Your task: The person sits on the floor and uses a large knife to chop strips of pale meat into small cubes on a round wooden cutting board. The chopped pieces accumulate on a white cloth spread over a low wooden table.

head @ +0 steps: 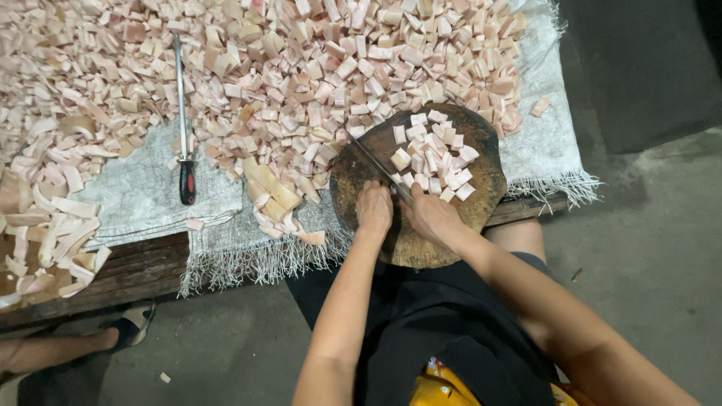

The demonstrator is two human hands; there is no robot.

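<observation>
A round dark wooden chopping block (481, 199) lies at the table's near edge, with several pale pink cut cubes (434, 154) heaped on its far half. My right hand (431, 216) grips the handle of a knife (376, 163), whose thin blade slants up and left across the block beside the cubes. Next to it, my left hand (374, 207) rests on the block with its fingers curled by the blade; whether it touches the knife I cannot tell.
A huge heap of cut pink pieces (301, 68) covers a white woven sheet (541, 128) on the wooden table. A sharpening steel (182, 113) with a black-red handle lies at left. Long pale strips (60, 225) lie far left. Another person's sandalled foot (129, 325) stands below.
</observation>
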